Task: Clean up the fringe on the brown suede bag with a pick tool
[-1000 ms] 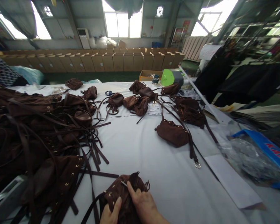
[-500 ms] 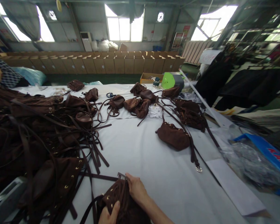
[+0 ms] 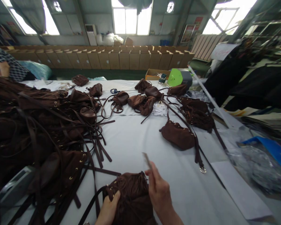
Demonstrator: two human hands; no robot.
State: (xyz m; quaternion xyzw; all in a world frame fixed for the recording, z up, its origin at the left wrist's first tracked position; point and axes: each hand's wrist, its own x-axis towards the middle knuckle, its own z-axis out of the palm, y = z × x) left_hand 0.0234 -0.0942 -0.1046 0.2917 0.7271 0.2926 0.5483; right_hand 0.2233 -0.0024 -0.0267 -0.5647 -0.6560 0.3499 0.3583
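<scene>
A dark brown suede pouch bag [image 3: 131, 197] with small metal eyelets lies at the near edge of the white table [image 3: 135, 143]. My left hand [image 3: 109, 209] grips the bag's left side, thumb on top. Just right of the bag's mouth, my right hand [image 3: 160, 193] is raised with its fingers pinched on a thin, blurred metal tool [image 3: 147, 161] that points up and away. A brown strap runs from the bag toward the lower left.
A big heap of brown bags and straps [image 3: 37, 125] fills the left side. A finished pouch [image 3: 178, 135] with a ringed strap lies mid-right, more pouches [image 3: 140, 101] farther back. Plastic bags and a blue box [image 3: 267, 150] sit at right. Another person's patterned sleeve [image 3: 4, 62] shows far left.
My right hand has lifted off the bag's mouth and moved right, drawing the thin tool up and out. The left hand stays on the bag. The view shifted slightly.
</scene>
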